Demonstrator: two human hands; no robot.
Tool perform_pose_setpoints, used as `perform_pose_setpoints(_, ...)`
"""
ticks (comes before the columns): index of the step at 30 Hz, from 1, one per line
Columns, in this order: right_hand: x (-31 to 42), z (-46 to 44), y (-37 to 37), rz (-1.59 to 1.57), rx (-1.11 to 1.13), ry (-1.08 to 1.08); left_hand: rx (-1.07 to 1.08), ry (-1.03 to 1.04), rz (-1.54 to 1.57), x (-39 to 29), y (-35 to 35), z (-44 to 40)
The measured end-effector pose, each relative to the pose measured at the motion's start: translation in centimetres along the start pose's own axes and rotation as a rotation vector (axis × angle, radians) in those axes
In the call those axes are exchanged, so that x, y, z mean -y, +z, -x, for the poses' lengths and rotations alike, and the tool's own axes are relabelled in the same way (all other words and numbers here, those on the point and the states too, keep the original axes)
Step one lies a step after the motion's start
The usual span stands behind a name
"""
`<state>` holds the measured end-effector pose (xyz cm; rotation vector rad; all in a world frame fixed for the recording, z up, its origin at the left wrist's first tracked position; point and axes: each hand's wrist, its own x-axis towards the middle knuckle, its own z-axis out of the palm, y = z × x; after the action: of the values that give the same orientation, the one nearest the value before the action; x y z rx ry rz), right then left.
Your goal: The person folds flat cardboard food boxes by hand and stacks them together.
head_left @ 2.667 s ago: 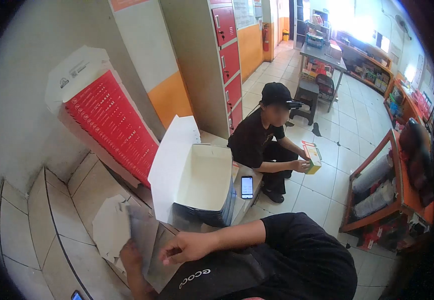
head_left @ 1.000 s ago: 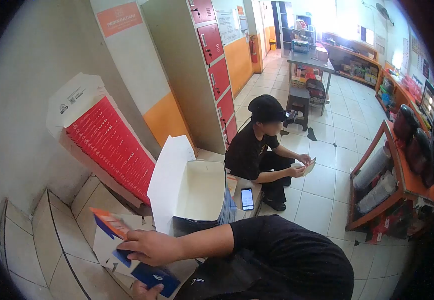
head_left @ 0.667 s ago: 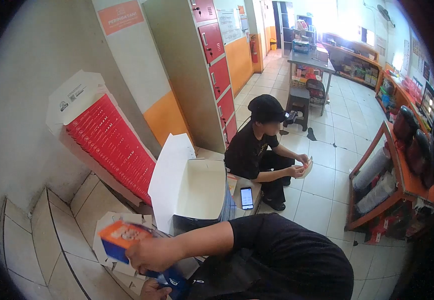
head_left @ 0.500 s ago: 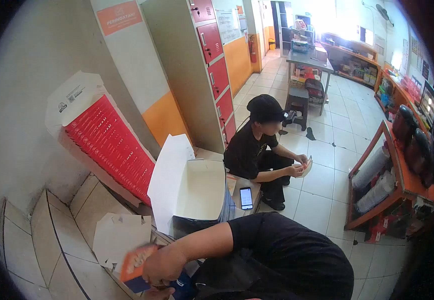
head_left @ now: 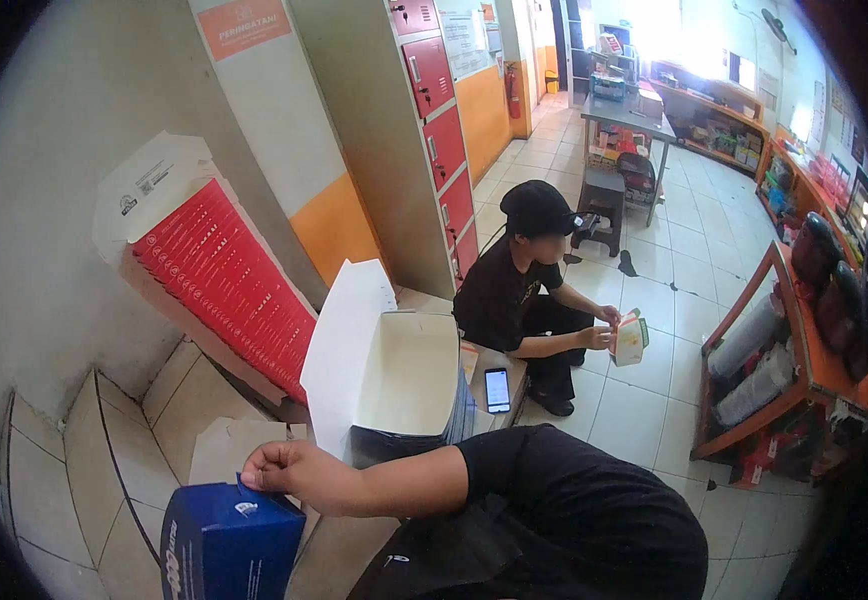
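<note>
My right hand (head_left: 294, 475) reaches across from the right. Its thumb and fingers are closed on the top edge of a blue cardboard food box (head_left: 234, 545). White lettering runs down the box's sides, and its lower part runs out of the frame. Just behind my fingers lie flat, unfolded pale carton sheets (head_left: 229, 445). Beyond my forearm stands a stack of nested open boxes (head_left: 409, 375), cream inside and dark blue outside, with a white flap (head_left: 339, 355) raised on the left. My left hand is out of view.
A tall stack of red cartons (head_left: 224, 280) leans against the wall. On the ledge lies a phone (head_left: 497, 390). A co-worker (head_left: 524, 275) sits ahead, holding a small printed carton (head_left: 630, 340). Tiled steps (head_left: 104, 470) are at left, lockers (head_left: 444, 150) behind, an orange rack (head_left: 754, 350) at right.
The box, earlier tilted with orange and blue faces showing, now stands upright farther left. My right hand has moved up to its top edge. The co-worker's carton has turned and opened out.
</note>
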<state>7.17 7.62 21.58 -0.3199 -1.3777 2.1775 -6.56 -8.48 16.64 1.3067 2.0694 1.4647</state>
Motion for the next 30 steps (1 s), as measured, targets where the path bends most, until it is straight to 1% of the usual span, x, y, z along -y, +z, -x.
perform_pose_setpoints(1, -0.1, -0.2, 0.0, -0.002, -0.024, 0.035, -0.040, 0.013, -0.003, -0.2, 0.0, 0.0)
perform_pose_setpoints(4, -1.1, -0.1, 0.2, -0.142, -0.031, -0.177, -0.143, 0.048, -0.015, -0.8, -0.1, 0.2)
perform_pose_setpoints(7, -2.9, 0.4, 1.8, 0.289, 0.220, -0.519, -0.229, 0.069, -0.028, -1.4, -0.1, 0.5)
perform_pose_setpoints(10, -5.3, 1.8, 2.9, 0.830, 0.281, -0.708, -0.289, 0.082, -0.038, -1.8, -0.2, 0.7)
perform_pose_setpoints(11, -6.4, 1.6, 3.0, 0.812, 0.215, -0.743, -0.304, 0.082, -0.041, -2.0, -0.3, 0.7)
perform_pose_setpoints(14, -7.5, 0.4, 2.1, 0.655, 0.189, -0.450, -0.352, 0.084, -0.057, -2.4, -0.4, 0.7)
perform_pose_setpoints(17, -6.4, 0.4, 0.7, 0.721, 0.117, -0.407, -0.379, 0.069, -0.072, -2.8, -0.6, 0.9)
perform_pose_setpoints(20, -4.3, 1.3, 0.9, 0.306, -0.047, -0.047, -0.383, 0.027, -0.109, -3.8, -0.8, 0.9)
perform_pose_setpoints(22, -3.9, 1.2, 0.2, 0.401, -0.068, -0.039, -0.356, -0.041, -0.167, -4.4, -0.8, 0.7)
perform_pose_setpoints(23, -3.9, 1.2, -0.1, 0.449, -0.079, -0.036, -0.326, -0.117, -0.274, -3.6, -0.9, 0.4)
perform_pose_setpoints(25, -3.8, 1.9, 0.0, 0.541, -0.042, -0.166, -0.255, -0.264, -0.488, -1.7, -1.0, -0.3)
perform_pose_setpoints(26, -3.9, 2.1, 0.1, 0.588, -0.023, -0.232, -0.273, -0.189, -0.390, -0.6, -0.6, -0.8)
perform_pose_setpoints(29, -6.4, 1.8, 0.0, 1.121, 0.134, -0.814, -0.320, 0.032, -0.093, 3.2, 1.6, -2.4)
perform_pose_setpoints(30, -7.4, 1.4, -0.1, 1.157, 0.131, -0.789, -0.333, 0.102, 0.004, 4.1, 2.1, -2.6)
